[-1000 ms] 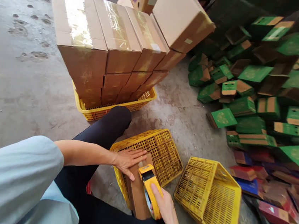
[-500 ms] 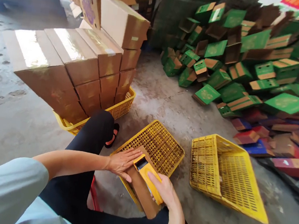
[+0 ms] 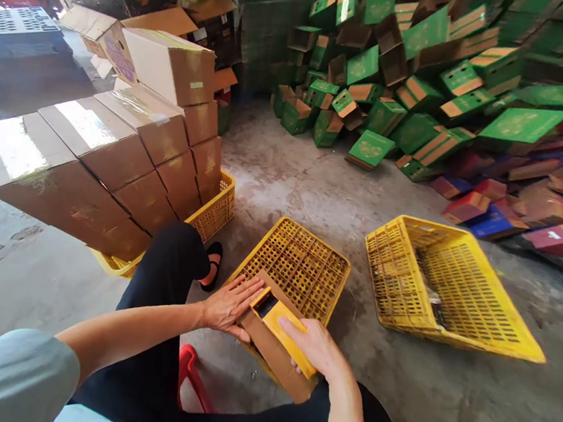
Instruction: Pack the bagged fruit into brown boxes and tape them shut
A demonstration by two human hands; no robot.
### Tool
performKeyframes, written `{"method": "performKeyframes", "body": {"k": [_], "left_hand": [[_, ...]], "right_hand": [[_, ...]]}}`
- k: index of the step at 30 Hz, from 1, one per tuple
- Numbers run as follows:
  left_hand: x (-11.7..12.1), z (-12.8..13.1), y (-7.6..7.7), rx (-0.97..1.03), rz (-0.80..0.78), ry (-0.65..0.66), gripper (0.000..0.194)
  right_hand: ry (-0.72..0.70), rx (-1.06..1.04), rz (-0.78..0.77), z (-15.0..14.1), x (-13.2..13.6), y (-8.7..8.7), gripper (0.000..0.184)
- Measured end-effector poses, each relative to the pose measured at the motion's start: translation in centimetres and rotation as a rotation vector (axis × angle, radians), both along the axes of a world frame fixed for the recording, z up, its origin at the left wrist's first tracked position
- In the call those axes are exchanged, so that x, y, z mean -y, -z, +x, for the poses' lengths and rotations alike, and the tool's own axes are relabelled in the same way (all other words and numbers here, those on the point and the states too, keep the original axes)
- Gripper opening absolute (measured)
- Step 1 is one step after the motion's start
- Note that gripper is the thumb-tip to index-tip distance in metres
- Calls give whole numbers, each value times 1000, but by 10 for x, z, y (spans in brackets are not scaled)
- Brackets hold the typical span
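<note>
1. Far L: taped cdbd boxes [image 3: 136, 199] stacked in yellow plastic crate [image 3: 210, 220] on concrete flr [image 3: 284, 184].
2. Ctr: L hand [image 3: 231, 305] open, palm down, fingers spread on upper end of narrow cdbd box [image 3: 271, 354], which lies across yellow lattice crate [image 3: 301, 260] btwn person's legs.
3. R hand [image 3: 320, 349] wrapped round yellow tape dispenser [image 3: 282, 322], held against same box.
4. Bkgd, R of ctr: green cartons [image 3: 369, 146] in loose heap.
5. R: tipped yellow crate [image 3: 385, 276].
6. Far R: red/blue cartons [image 3: 560, 237] piled.

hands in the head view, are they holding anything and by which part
The right hand holds the yellow tape dispenser by its body, behind the dark end. The left hand lies open against the cardboard box, not gripping it.
</note>
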State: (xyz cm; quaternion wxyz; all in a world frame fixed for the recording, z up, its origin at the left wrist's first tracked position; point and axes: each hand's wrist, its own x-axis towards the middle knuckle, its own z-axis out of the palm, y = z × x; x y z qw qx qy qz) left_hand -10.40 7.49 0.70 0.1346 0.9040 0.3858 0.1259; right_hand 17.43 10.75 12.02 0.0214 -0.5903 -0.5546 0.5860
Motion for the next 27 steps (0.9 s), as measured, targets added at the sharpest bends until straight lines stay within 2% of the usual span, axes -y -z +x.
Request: {"method": "performKeyframes", "body": {"k": [1,4,8,13,19,23,27], "left_hand": [[0,0,2,3,29,3,118],[-1,0,8,16,80,13,117],[-1,0,9,31,81,17,120],[2,2,2,25,99,17,119],[-11,21,-6,14,96,148,126],[-19,25,-3,32,133,222,131],[-18,21,3,55,170,226,129]], "right_hand": [[-51,31,-52,3,1,-1,47],[-33,52,-116,15,6,-3,48],[-7,36,-103,25,12,-4,47],[8,23,-58,22,13,-7,45],[-24,24,-50,15,14,-16,44],[-25,21,-69,16,19,-20,46],[-27,25,-75,18,20,-21,46]]}}
